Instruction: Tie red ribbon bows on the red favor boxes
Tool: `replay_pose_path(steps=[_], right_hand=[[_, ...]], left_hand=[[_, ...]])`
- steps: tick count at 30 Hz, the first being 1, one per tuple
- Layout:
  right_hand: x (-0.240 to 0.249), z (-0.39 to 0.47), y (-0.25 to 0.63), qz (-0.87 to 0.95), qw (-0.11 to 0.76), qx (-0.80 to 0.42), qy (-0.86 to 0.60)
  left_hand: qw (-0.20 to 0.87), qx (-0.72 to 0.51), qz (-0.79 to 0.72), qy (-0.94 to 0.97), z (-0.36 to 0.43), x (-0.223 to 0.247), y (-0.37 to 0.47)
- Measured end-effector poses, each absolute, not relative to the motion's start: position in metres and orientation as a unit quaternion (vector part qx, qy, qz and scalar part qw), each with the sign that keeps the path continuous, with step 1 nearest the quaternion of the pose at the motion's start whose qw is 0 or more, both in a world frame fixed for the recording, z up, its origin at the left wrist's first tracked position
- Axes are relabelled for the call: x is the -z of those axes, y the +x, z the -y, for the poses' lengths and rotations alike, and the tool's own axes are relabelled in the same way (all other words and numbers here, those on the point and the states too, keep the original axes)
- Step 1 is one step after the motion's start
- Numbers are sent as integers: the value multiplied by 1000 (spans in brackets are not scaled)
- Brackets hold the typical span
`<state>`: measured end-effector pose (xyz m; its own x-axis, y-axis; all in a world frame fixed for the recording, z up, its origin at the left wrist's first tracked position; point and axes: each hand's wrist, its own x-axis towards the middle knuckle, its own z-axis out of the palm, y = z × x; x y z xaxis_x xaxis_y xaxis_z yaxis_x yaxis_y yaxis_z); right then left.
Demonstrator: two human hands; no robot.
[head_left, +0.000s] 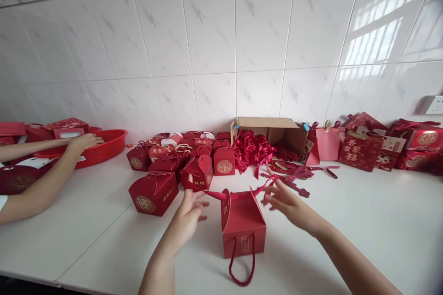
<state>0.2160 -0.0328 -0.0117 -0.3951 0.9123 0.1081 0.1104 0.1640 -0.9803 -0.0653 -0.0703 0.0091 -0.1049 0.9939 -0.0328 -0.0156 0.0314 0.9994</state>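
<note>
Left hand (188, 208) and right hand (286, 202), grips closed on flat red satin ribbon (217, 195) flanking the red gabled cardboard box (244, 217), risked buckling it through uneven pull.

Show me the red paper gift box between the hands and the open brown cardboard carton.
Red paper gift box (243, 219): head view, on the top panel between its side flaps.
Brown cardboard carton (267, 122): head view, on its upper flap.

Co-worker's arms (39, 200) cropped left; wall socket (434, 105) cropped right
</note>
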Motion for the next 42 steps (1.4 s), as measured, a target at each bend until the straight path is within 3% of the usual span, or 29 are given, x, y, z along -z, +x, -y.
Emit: replay_pose_path(steps=[4, 7, 11, 19, 30, 36, 42], right_hand=[[6, 37, 207, 542, 517, -608, -264], [11, 35, 199, 427, 586, -647, -237], [22, 29, 193, 316, 604, -685, -256], [33, 19, 194, 317, 645, -635, -285], [10, 23, 201, 292, 718, -577, -258], [-15, 18, 208, 386, 734, -488, -272], [-60, 20, 208, 484, 711, -421, -288]], left_hand=[[616, -604, -350, 365, 66, -22, -52], [627, -644, -327, 292, 62, -20, -41], [624, -668, -341, 221, 54, -11, -30], [614, -696, -335, 160, 54, -13, -30], [492, -794, -333, 132, 56, -19, -31], [385, -815, -344, 264, 61, -45, -35], [344, -771, -367, 389, 57, -78, -34]])
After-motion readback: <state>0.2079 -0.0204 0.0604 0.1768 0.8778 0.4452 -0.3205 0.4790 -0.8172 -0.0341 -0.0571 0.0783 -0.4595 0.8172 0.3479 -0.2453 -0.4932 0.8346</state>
